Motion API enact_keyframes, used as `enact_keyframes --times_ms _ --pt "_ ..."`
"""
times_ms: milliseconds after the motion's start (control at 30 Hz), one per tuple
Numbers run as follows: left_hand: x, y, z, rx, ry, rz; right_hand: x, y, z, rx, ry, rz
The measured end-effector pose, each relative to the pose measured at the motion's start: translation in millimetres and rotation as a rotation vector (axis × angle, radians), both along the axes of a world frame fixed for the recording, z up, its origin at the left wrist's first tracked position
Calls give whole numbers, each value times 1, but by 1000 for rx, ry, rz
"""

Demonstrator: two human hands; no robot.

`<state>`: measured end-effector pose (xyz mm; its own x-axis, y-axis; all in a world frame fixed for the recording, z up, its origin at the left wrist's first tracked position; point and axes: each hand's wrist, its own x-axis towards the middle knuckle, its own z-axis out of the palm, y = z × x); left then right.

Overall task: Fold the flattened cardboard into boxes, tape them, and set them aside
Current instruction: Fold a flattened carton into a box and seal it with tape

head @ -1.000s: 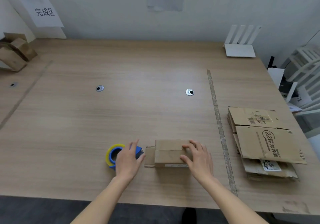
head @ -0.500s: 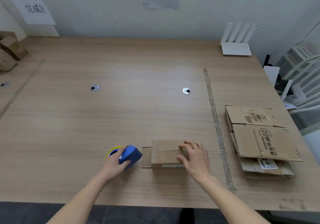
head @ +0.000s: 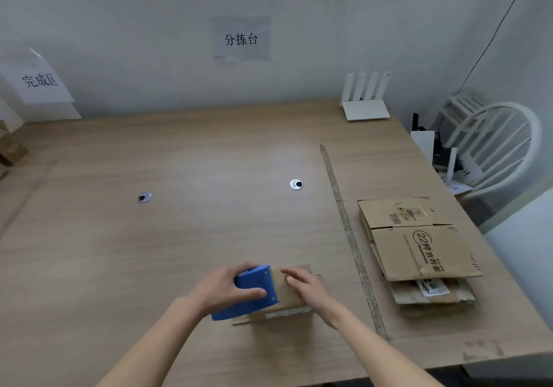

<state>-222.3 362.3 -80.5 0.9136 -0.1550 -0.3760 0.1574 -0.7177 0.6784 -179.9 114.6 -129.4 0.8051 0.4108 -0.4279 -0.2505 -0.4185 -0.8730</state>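
Observation:
A small folded cardboard box (head: pixel 291 298) sits near the table's front edge. My left hand (head: pixel 223 289) grips a blue tape dispenser (head: pixel 254 292) and holds it against the box's left end. My right hand (head: pixel 305 283) rests on top of the box with fingers laid flat, holding it down. A stack of flattened cardboard (head: pixel 419 252) lies to the right, beyond a strip of tape (head: pixel 347 231) stuck along the table.
The wooden table (head: pixel 179 237) has two cable grommets, one at the left (head: pixel 144 197) and one at the right (head: pixel 296 184). A white router (head: pixel 365 99) stands at the back right. A white chair (head: pixel 496 147) sits off the right edge. Finished boxes (head: pixel 9 147) show at the far left.
My left hand picked the blue dispenser up from the table and brought it right, onto the box's left end. My right hand stayed on the box. The head camera tilted up.

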Motion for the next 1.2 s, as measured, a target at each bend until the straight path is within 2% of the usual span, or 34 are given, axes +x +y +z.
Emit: enact_keyframes --times_ms 67,267,400,500,600,767,967,1033,1133,1200 --pt "8 -6 3 43 5 -25 2 -4 6 116 177 -35" --pt "22 -18 15 145 24 -99 -1 -11 -8 180 91 -153" --pt "26 -20 15 171 40 -120 -1 -6 -7 206 116 -168" --pt "27 -21 16 195 43 -132 0 -1 -2 162 134 -98" --pt "29 -25 19 248 43 -169 -1 -1 -1 129 119 -130" --pt "36 -42 21 448 -13 -230 -5 -1 -11 60 57 -185" --pt "39 -44 10 596 52 -234 2 -25 -13 -29 54 -385" --pt "39 -46 9 625 28 -243 0 -31 -13 -107 17 -400" --pt "43 -52 8 669 33 -244 7 -30 -11 -336 -61 -339" --pt "45 -55 7 702 50 -248 12 -30 -9 -379 -37 -308"
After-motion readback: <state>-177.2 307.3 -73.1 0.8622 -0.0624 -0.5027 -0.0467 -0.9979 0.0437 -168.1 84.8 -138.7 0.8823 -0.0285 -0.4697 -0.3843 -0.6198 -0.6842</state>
